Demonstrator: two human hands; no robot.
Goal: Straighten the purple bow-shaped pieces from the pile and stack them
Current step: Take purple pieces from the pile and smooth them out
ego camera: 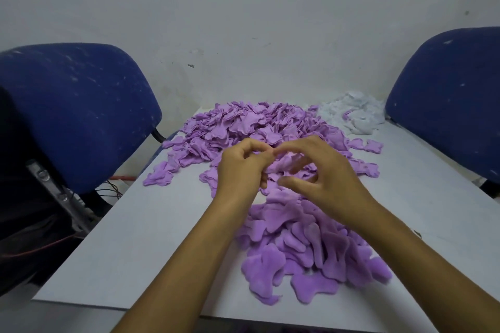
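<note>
My left hand: raised over the middle of the table, fingers curled in, thumb and forefinger pinching the edge of one purple piece
My right hand: just beside the left, fingertips nearly meeting it; thumb and forefinger curled round to pinch the same piece from the other side, the remaining fingers bent loosely below
Purple piece between my hands: soft, pale purple, held above the table between the two pinches; most of it is hidden behind my fingers, so I cannot tell how flat it lies
Far pile: a wide, loose heap of purple bow-shaped pieces toward the back of the table, crumpled and overlapping, with a few strays at its left and right edges
Near heap: purple pieces lying flatter and overlapping one another, under my right forearm and close to the front edge; a rough spread, not a squared-up stack
White scraps: a fluffy white heap at the back right corner, touching the far pile, with one purple piece lying among it
Table: pale grey top, bare on its left side
Left chair: blue padded back, flecked with lint, just beside the table's left edge
Right chair: blue padded back at the table's right edge
Wall: plain white with a few small marks, behind the table
</note>
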